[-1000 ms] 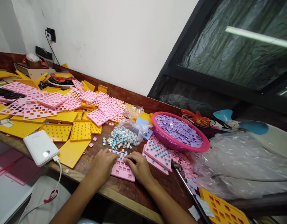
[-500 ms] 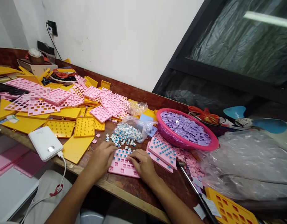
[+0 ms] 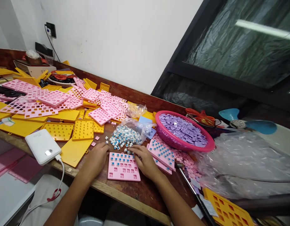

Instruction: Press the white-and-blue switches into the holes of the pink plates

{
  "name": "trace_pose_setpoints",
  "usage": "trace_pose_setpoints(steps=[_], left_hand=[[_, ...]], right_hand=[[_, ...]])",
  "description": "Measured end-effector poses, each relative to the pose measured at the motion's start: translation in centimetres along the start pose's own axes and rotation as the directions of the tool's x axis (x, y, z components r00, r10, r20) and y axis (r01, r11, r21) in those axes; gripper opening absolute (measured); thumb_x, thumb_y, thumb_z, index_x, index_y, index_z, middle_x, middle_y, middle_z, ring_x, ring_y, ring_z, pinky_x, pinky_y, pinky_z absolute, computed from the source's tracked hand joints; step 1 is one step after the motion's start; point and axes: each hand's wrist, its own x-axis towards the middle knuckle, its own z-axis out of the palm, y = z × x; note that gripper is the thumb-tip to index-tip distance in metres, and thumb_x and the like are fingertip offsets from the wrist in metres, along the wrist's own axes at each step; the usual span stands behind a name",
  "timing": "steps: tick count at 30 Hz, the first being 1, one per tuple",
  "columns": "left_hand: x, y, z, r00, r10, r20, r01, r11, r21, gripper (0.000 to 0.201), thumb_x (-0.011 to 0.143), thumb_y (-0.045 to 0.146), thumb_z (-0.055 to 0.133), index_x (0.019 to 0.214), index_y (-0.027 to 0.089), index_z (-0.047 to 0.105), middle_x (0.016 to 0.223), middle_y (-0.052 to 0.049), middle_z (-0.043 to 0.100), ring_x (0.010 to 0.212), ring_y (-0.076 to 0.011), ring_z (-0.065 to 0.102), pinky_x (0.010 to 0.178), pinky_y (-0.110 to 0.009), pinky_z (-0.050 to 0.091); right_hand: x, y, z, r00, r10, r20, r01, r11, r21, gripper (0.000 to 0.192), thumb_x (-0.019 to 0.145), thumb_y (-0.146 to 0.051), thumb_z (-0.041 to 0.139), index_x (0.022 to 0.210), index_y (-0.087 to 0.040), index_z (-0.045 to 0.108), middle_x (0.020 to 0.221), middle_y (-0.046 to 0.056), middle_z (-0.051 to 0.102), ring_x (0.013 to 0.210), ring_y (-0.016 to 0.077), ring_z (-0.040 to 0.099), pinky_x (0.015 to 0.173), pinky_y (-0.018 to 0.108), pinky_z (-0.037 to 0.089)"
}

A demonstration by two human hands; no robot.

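Observation:
A pink keyboard plate lies flat in front of me, blue-and-white key switches filling its upper rows and square holes showing lower down. My left hand is beside the plate's upper left corner, its fingers curled together; whatever they may hold is hidden. Over the upper right corner, my right hand has its thumb and fingers apart, the fingertips at the near edge of a pile of loose switches. Two stacked pink plates with switches in them lie to the right.
A pink basket of purple keycaps stands at the right, with pink keycaps spread below it. Yellow cases and bare pink plates cover the left. A white power bank and a black-handled metal tool lie nearby.
My right hand has moved from the plate's switch rows up and back to the loose pile. My left hand has drawn slightly left. The camera view has shifted a little.

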Motion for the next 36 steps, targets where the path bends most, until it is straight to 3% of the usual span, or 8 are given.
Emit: trace_pose_setpoints(steps=[3,7,12,16,23,29,32,36], left_hand=[[-0.3,0.4,-0.8,1.000,0.006,-0.011,-0.007,0.991,-0.131,0.024,0.098,0.013,0.047,0.100,0.021,0.069,0.104,-0.006,0.068,0.098,-0.0201,0.066,0.089,-0.032,0.049],[-1.1,1.1,-1.8,0.996,0.084,0.020,-0.075,0.958,-0.278,0.018,0.098,0.016,0.051,0.102,0.022,0.068,0.106,-0.004,0.069,0.099,-0.0189,0.066,0.089,-0.030,0.049],[-1.6,0.3,-1.5,0.996,0.070,0.057,-0.056,0.974,-0.217,0.021,0.093,0.010,0.053,0.101,0.022,0.068,0.105,-0.004,0.070,0.101,-0.0213,0.065,0.090,-0.032,0.049],[-1.3,-0.7,-1.0,0.996,0.084,0.038,-0.075,0.978,-0.195,0.021,0.091,0.008,0.054,0.098,0.022,0.068,0.102,-0.004,0.071,0.103,-0.0225,0.064,0.091,-0.035,0.049],[-2.1,0.8,-2.1,0.984,0.088,-0.153,-0.119,0.970,-0.211,0.021,0.096,0.017,0.050,0.111,0.022,0.064,0.114,-0.007,0.066,0.104,-0.0218,0.065,0.091,-0.035,0.052],[-3.5,3.6,-1.7,0.987,0.162,0.000,-0.153,0.935,-0.320,0.031,0.094,0.016,0.053,0.123,0.024,0.062,0.113,-0.005,0.070,0.098,-0.0186,0.067,0.085,-0.029,0.054],[-3.3,4.2,-0.6,0.977,0.213,0.021,-0.195,0.929,-0.315,0.033,0.093,0.013,0.053,0.122,0.024,0.063,0.117,-0.006,0.070,0.107,-0.0211,0.065,0.093,-0.032,0.051],[-3.1,4.6,0.1,0.966,0.255,0.034,-0.235,0.930,-0.282,0.028,0.094,0.012,0.053,0.115,0.024,0.065,0.111,-0.005,0.072,0.108,-0.0229,0.063,0.094,-0.034,0.049]], right_hand=[[0.0,0.7,0.1,0.994,-0.033,0.103,0.035,0.999,-0.021,0.042,0.091,-0.004,0.050,0.116,-0.026,0.076,0.123,0.008,0.071,0.112,0.0264,0.063,0.097,0.045,0.050],[-0.2,1.0,-0.6,0.992,-0.017,0.122,0.022,0.999,-0.040,0.038,0.093,-0.007,0.053,0.116,-0.026,0.076,0.120,0.008,0.072,0.108,0.0254,0.064,0.095,0.042,0.051],[-0.5,1.5,-1.4,0.993,0.029,0.115,-0.024,0.999,-0.047,0.020,0.092,-0.016,0.065,0.108,-0.022,0.076,0.115,0.010,0.071,0.108,0.0261,0.064,0.096,0.042,0.049],[-0.3,1.6,-1.0,0.992,0.060,0.107,-0.054,0.997,-0.053,0.017,0.090,-0.009,0.064,0.096,-0.021,0.074,0.104,0.007,0.072,0.100,0.0251,0.064,0.091,0.041,0.048],[-0.5,-0.8,-2.6,0.998,0.043,-0.039,-0.040,0.996,0.081,0.011,0.093,-0.014,0.060,0.098,-0.021,0.067,0.098,0.006,0.067,0.092,0.0214,0.063,0.082,0.035,0.049],[-1.4,-2.8,-3.1,0.991,-0.004,0.133,-0.021,0.983,0.182,0.019,0.089,-0.008,0.063,0.098,-0.022,0.072,0.102,0.005,0.068,0.093,0.0195,0.065,0.081,0.031,0.051],[-1.3,-2.6,-2.5,0.987,0.020,0.157,-0.052,0.978,0.202,0.020,0.089,-0.010,0.067,0.104,-0.022,0.074,0.103,0.006,0.072,0.094,0.0210,0.067,0.084,0.033,0.052],[-1.1,-2.2,-2.0,0.988,0.019,0.153,-0.055,0.971,0.234,0.013,0.089,-0.012,0.069,0.096,-0.020,0.076,0.098,0.006,0.073,0.092,0.0208,0.068,0.083,0.033,0.053]])
